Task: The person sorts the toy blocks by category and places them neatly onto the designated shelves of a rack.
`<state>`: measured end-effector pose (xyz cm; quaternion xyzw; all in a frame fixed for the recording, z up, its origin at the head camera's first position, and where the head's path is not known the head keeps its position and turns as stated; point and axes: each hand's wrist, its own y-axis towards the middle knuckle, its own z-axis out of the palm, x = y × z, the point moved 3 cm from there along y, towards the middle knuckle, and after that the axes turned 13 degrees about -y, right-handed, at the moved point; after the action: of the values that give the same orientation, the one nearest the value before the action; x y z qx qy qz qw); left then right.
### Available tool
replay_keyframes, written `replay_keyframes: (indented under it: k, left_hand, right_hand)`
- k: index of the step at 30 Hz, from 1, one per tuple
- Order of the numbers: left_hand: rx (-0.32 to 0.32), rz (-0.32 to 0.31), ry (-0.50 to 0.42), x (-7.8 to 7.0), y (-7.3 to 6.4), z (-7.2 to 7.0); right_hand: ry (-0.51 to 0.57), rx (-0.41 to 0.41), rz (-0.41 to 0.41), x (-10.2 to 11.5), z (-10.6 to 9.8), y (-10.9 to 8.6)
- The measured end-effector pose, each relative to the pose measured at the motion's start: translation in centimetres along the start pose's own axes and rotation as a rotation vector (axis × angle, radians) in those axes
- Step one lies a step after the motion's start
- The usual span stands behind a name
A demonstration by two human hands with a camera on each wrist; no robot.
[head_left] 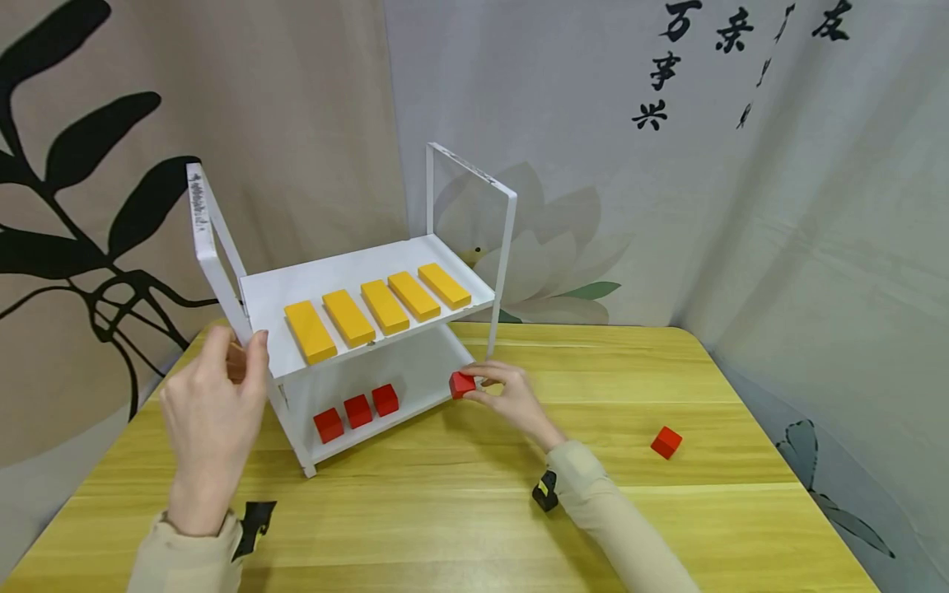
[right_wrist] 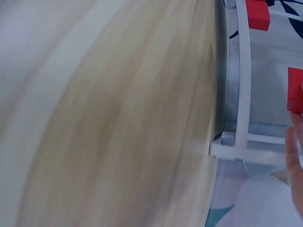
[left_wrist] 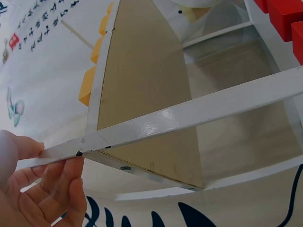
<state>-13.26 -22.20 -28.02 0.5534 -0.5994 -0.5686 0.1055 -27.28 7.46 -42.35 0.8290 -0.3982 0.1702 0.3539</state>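
Note:
A white two-tier shelf (head_left: 356, 263) stands on the wooden table, turned at an angle. With thumb and fingers, my left hand (head_left: 218, 412) grips its left front post, as the left wrist view also shows. My right hand (head_left: 515, 399) pinches a red cube (head_left: 462, 385) at the right end of the lower tier; whether the cube touches that tier cannot be told. Three red cubes (head_left: 357, 411) sit in a row toward the left of the lower tier. Several yellow blocks (head_left: 385, 306) lie side by side on the upper tier.
Another red cube (head_left: 666, 442) lies on the wooden table (head_left: 415, 519), to the right of my right forearm. Upright end frames (head_left: 511, 247) rise at both sides of the shelf. Printed curtains (head_left: 563, 107) hang behind the table.

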Motion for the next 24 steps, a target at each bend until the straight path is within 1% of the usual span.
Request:
replay_keyframes:
  k: [1,2,7,10,15,20,24]
  left_hand:
    - [0.001,-0.002,0.001,0.0,0.0,0.0]
    - [0.002,-0.003,0.001,0.0,0.0,0.0]
    - [0.005,-0.011,0.001,0.0,0.0,0.0]
    - [0.005,-0.012,0.001,0.1,0.0,0.0]
    - [0.004,-0.011,0.002,0.1,0.0,0.0]
    - [0.004,-0.011,0.005,0.1,0.0,0.0]
    - [0.009,-0.018,0.009,0.1,0.0,0.0]
  right_hand:
    - [0.008,0.009,0.004,0.1,0.3,0.2]
    - [0.021,0.019,0.007,0.8,0.3,0.3]
    - [0.059,0.072,0.018,1.6,1.8,1.3]
    - [0.063,0.097,0.024,1.5,3.1,1.7]
    - [0.075,0.116,0.067,2.1,4.6,2.2]
    - [0.139,0.148,0.128,2.5,5.8,2.6]
    - [0.151,0.170,0.159,2.5,6.6,2.8]
